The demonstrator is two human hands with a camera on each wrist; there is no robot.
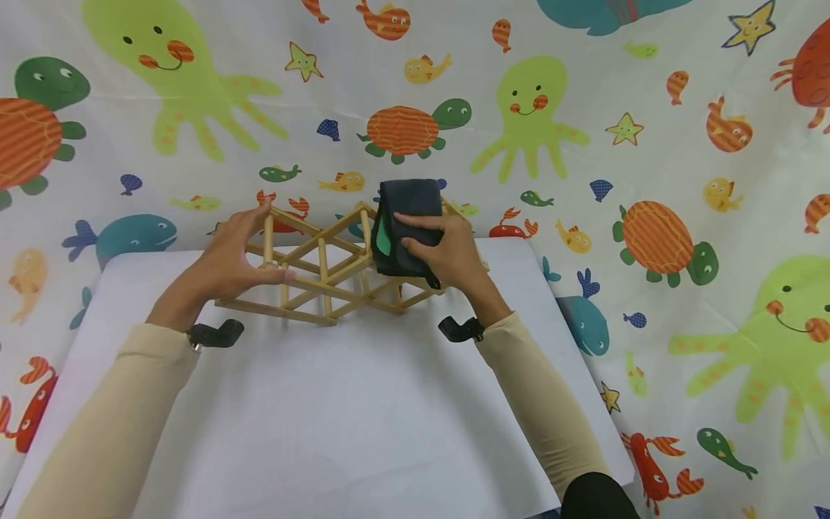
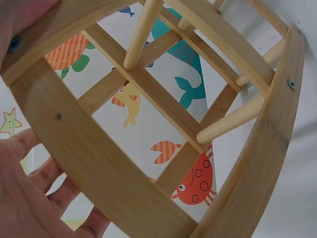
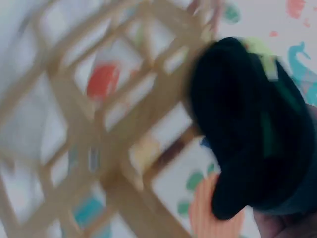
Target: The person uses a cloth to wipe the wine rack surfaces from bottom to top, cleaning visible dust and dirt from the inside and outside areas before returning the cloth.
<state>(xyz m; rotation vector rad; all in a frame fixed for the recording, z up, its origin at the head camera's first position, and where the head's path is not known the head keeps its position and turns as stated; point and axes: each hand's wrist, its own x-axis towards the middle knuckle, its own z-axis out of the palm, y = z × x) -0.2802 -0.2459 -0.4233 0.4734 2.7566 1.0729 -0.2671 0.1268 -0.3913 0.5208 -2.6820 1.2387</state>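
Note:
A wooden lattice rack (image 1: 331, 288) of slats and round dowels stands near the back of the white table. My left hand (image 1: 227, 259) grips its left end, thumb on a front slat. In the left wrist view, fingers (image 2: 47, 173) lie along the outside of an end slat (image 2: 99, 148). Toward the rack's right end, my right hand (image 1: 447, 249) holds a dark folded fabric item (image 1: 410, 198) with green inside. The right wrist view shows this dark item (image 3: 237, 99) beside the blurred rack; whether they touch, I cannot tell.
The white tabletop (image 1: 350, 418) extends in front of the rack toward me. Behind and beside it hangs a curtain (image 1: 441, 43) printed with sea animals. A dark rounded shape (image 1: 596, 497) shows at the bottom right, below the right sleeve.

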